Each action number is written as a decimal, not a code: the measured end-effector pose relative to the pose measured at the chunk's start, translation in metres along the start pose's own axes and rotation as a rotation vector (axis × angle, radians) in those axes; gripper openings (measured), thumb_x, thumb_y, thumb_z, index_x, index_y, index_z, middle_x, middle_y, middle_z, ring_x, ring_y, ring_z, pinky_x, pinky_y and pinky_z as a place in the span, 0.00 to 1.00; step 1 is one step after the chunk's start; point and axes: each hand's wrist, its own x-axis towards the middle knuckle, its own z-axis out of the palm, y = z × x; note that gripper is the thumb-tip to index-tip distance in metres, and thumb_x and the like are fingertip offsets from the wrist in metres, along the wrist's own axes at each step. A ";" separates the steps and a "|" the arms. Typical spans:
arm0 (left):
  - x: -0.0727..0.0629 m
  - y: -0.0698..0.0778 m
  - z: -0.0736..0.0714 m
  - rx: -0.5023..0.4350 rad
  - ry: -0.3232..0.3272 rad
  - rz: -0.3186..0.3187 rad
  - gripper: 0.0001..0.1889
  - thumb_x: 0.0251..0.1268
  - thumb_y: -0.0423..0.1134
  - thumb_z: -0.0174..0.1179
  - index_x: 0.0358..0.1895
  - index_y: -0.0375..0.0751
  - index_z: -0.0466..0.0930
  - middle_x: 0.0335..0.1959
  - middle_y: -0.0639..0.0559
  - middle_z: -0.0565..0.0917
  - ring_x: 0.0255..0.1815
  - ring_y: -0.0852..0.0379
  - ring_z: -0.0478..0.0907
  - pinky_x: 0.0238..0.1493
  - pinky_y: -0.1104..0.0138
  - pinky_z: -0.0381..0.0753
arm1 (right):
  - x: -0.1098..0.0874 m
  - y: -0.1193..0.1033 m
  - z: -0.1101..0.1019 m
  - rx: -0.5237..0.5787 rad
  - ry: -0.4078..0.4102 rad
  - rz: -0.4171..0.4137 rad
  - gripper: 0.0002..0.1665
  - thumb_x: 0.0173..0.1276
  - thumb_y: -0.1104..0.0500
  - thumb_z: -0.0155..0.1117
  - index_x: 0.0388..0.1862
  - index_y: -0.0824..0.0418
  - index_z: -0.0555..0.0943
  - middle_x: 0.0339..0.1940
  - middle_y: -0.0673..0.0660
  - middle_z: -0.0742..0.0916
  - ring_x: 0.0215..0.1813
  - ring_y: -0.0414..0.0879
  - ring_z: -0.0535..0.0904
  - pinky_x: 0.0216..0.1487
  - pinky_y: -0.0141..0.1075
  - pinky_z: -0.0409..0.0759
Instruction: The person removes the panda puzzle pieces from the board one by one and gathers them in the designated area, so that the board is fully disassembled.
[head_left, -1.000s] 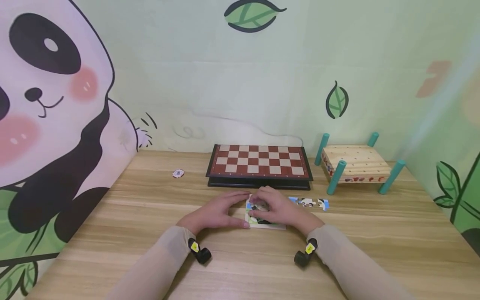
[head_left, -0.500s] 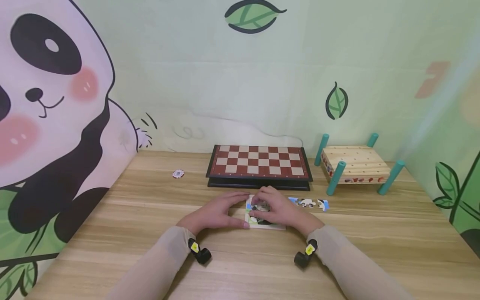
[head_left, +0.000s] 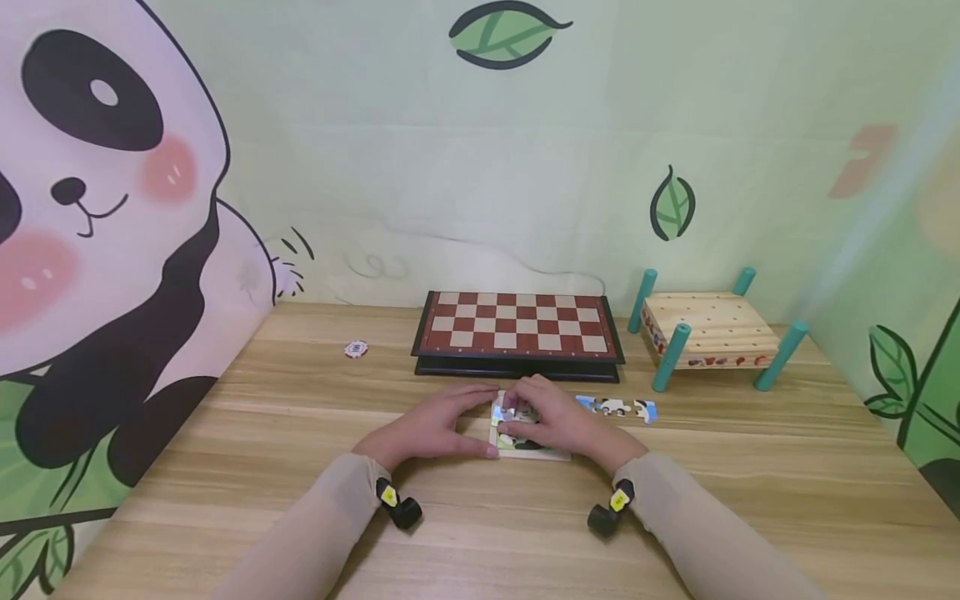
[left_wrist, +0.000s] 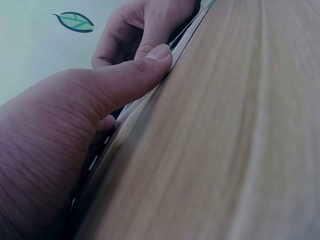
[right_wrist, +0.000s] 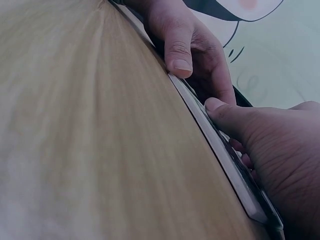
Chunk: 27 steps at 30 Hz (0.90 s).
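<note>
A small framed jigsaw puzzle point(head_left: 532, 454) with a panda picture lies flat on the table, partly covered by both hands. My left hand point(head_left: 435, 425) holds the frame at its left side, thumb at the near corner and fingers at the far one. Over the picture, the curled thumb and fingers of my right hand point(head_left: 566, 417) pinch a shiny, light-blue puzzle piece point(head_left: 504, 414) near the left edge; much of it is hidden. In the right wrist view, the right thumb point(right_wrist: 216, 106) sits just above the frame's white rim point(right_wrist: 210, 135). Loose puzzle pieces point(head_left: 615, 407) lie right of the frame.
Behind the puzzle stands a folded chessboard case point(head_left: 517, 323). At the back right is a wooden peg board point(head_left: 712, 329) on teal legs. A poker chip point(head_left: 356, 348) lies at the back left. A wall with panda and leaf drawings closes off the table's far side.
Both hands keep nearly the same place. The light-blue area between the right thumb and index finger now shines brighter, as the piece there shifts slightly.
</note>
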 end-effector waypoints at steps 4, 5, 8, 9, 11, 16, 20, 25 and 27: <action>0.000 -0.001 0.001 -0.006 -0.001 -0.005 0.51 0.52 0.75 0.64 0.77 0.54 0.64 0.77 0.60 0.64 0.77 0.57 0.57 0.76 0.54 0.58 | -0.001 0.000 0.000 0.015 -0.007 0.016 0.19 0.68 0.44 0.70 0.51 0.50 0.79 0.43 0.44 0.79 0.47 0.40 0.72 0.48 0.37 0.78; 0.001 -0.001 0.001 -0.009 -0.002 -0.006 0.51 0.52 0.75 0.64 0.77 0.54 0.64 0.77 0.60 0.64 0.77 0.56 0.57 0.76 0.54 0.58 | -0.001 0.000 0.000 0.020 -0.007 0.019 0.19 0.68 0.44 0.70 0.51 0.50 0.79 0.43 0.44 0.80 0.46 0.40 0.73 0.48 0.37 0.78; 0.000 -0.002 0.001 -0.012 0.001 0.001 0.51 0.53 0.74 0.64 0.77 0.52 0.64 0.77 0.59 0.64 0.77 0.55 0.57 0.76 0.53 0.58 | -0.001 0.000 0.000 0.030 -0.005 0.016 0.19 0.68 0.44 0.70 0.52 0.49 0.78 0.43 0.44 0.80 0.46 0.40 0.74 0.48 0.37 0.79; 0.000 -0.001 0.001 -0.014 0.002 0.004 0.50 0.53 0.74 0.64 0.77 0.52 0.64 0.77 0.58 0.64 0.77 0.55 0.57 0.76 0.52 0.58 | -0.001 0.000 0.000 0.032 -0.005 0.014 0.18 0.69 0.45 0.70 0.52 0.49 0.78 0.43 0.44 0.80 0.45 0.40 0.74 0.48 0.37 0.79; 0.000 -0.001 0.001 -0.012 0.002 0.002 0.51 0.53 0.74 0.64 0.77 0.51 0.64 0.77 0.58 0.64 0.77 0.55 0.57 0.76 0.53 0.58 | -0.001 0.000 0.000 0.036 -0.006 0.010 0.17 0.69 0.45 0.69 0.52 0.48 0.78 0.43 0.43 0.80 0.45 0.40 0.75 0.47 0.37 0.79; -0.001 0.000 0.002 -0.010 -0.006 -0.003 0.51 0.53 0.74 0.64 0.77 0.51 0.64 0.77 0.58 0.63 0.78 0.56 0.56 0.76 0.54 0.57 | -0.002 0.000 0.001 0.040 -0.001 -0.013 0.16 0.70 0.48 0.69 0.52 0.49 0.77 0.42 0.43 0.80 0.43 0.40 0.76 0.44 0.36 0.80; 0.000 0.000 0.001 -0.016 -0.003 0.013 0.50 0.54 0.73 0.64 0.77 0.50 0.64 0.77 0.58 0.63 0.78 0.54 0.57 0.76 0.52 0.57 | -0.002 -0.001 0.000 0.041 0.020 -0.039 0.15 0.71 0.50 0.69 0.51 0.50 0.77 0.41 0.44 0.80 0.41 0.40 0.76 0.42 0.34 0.80; 0.000 -0.001 0.001 -0.008 -0.002 -0.002 0.50 0.53 0.74 0.64 0.77 0.53 0.64 0.77 0.59 0.63 0.78 0.56 0.57 0.76 0.53 0.57 | -0.001 -0.002 -0.001 0.066 0.037 -0.064 0.13 0.71 0.54 0.69 0.51 0.52 0.78 0.40 0.44 0.81 0.41 0.40 0.76 0.43 0.35 0.80; 0.000 -0.001 0.001 -0.007 -0.006 -0.009 0.50 0.52 0.75 0.64 0.77 0.53 0.64 0.77 0.59 0.63 0.78 0.56 0.57 0.76 0.53 0.57 | -0.002 -0.003 -0.001 0.076 0.039 -0.071 0.12 0.71 0.54 0.69 0.50 0.52 0.78 0.41 0.44 0.81 0.41 0.41 0.77 0.43 0.35 0.80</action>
